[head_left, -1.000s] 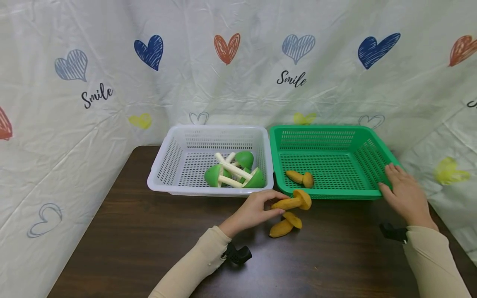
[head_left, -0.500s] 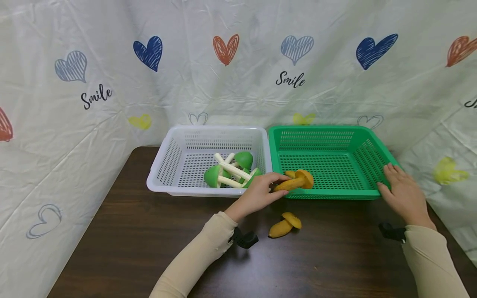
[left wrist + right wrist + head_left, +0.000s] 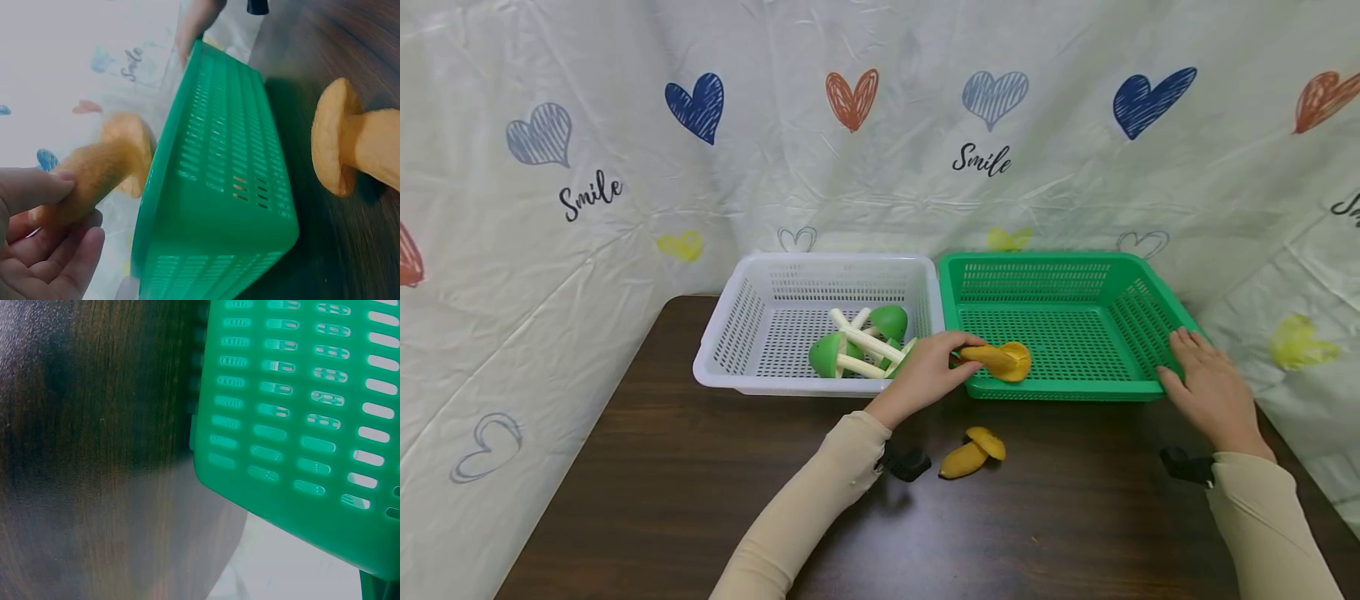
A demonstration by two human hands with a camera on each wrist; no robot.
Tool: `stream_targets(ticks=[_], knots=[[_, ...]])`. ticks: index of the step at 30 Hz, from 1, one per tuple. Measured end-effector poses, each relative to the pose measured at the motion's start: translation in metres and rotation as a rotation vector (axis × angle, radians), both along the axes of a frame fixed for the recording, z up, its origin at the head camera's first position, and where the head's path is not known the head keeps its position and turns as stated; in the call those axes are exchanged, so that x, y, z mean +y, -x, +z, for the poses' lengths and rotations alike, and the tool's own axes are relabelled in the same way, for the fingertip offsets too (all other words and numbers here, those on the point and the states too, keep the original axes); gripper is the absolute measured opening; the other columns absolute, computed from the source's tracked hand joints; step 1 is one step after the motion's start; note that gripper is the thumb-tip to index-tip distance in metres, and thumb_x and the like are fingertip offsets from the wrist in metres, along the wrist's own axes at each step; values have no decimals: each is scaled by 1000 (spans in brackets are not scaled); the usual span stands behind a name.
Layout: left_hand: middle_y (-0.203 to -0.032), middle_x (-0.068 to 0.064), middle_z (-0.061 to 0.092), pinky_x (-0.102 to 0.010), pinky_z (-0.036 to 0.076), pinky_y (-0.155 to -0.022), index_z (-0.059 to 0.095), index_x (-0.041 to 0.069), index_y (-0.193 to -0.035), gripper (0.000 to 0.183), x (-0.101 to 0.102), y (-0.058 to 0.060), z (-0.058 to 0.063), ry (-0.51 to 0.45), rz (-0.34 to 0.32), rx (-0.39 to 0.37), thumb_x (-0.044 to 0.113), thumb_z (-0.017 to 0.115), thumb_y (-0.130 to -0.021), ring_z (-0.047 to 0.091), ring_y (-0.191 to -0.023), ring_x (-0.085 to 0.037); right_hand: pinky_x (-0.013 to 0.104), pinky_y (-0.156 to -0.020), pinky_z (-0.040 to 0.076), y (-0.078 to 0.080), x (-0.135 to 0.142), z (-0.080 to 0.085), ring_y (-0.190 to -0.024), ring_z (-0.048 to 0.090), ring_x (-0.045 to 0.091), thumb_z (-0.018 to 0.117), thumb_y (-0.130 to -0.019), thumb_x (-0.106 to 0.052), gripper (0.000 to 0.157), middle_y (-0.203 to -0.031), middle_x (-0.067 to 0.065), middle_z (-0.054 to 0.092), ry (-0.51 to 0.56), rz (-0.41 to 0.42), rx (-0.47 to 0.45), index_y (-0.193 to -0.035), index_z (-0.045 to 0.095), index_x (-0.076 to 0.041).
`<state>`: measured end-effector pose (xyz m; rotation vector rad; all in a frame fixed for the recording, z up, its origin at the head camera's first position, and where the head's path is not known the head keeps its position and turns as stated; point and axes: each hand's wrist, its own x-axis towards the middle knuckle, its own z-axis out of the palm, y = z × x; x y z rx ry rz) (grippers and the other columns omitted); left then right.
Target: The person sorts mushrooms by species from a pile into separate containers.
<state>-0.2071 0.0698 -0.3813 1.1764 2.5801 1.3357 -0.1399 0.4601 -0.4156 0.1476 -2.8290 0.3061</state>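
Observation:
My left hand (image 3: 928, 371) pinches a yellow mushroom (image 3: 1000, 360) by its stem, thumb on one side and fingers on the other. Its cap points right, over the near left corner of the green basket (image 3: 1075, 390). In the left wrist view the held mushroom (image 3: 94, 172) is beside the basket's rim, at rim height. Another yellow mushroom (image 3: 966, 458) lies on the table in front of the basket. At the basket's right side, my right hand (image 3: 1213, 392) rests on the rim with fingers extended. The right wrist view shows only the basket wall (image 3: 281, 481) and table.
Left of the green basket stands a white basket (image 3: 722, 375) with several green-capped, white-stemmed mushrooms (image 3: 831, 354) heaped in its right part. Both baskets sit side by side at the back of a dark wooden table (image 3: 647, 492), before a hanging cloth printed with hearts (image 3: 850, 183).
My left hand has carried the yellow mushroom up from above the table to over the green basket's near left corner. The mushroom inside the basket is now hidden. My right hand stays put.

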Motion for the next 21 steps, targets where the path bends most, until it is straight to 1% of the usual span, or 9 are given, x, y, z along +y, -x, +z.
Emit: stream_targets(ticks=[7,10,14,17,21], knots=[[-110,-6,64,-10,46,-73,64,5,-117,28,12,5,-8,-32,10,-58,13,65,-90,60,-91,-10,54,-111,8,0,0,0,-139,15,42,39,-99,-22,56,-142,36,28,-1,5,16,-138,29,17],[-110,-5,64,-11,47,-74,64,5,-116,27,13,6,-11,-41,15,-83,13,65,-90,61,-93,-9,54,-111,9,0,-1,0,-139,15,42,39,-99,-22,56,-142,36,29,-1,7,19,-138,30,17],[-111,-7,65,-14,48,-76,64,4,-114,24,13,6,-14,-67,0,-113,11,63,-91,62,-96,-13,54,-111,9,0,-2,1,-139,15,42,40,-99,-21,56,-142,36,29,2,5,15,-139,29,16],[-112,-7,64,-15,48,-77,63,4,-114,23,13,6,-14,-75,-13,-115,11,62,-92,62,-97,-14,54,-111,9,0,-2,1,-139,15,42,40,-98,-20,56,-141,37,28,3,3,11,-138,29,17],[-112,-5,64,-13,47,-78,63,5,-114,23,12,5,-13,-73,-20,-109,12,62,-92,62,-96,-10,53,-112,9,-1,-1,1,-139,15,42,41,-98,-20,56,-141,37,28,0,1,9,-138,29,17]])
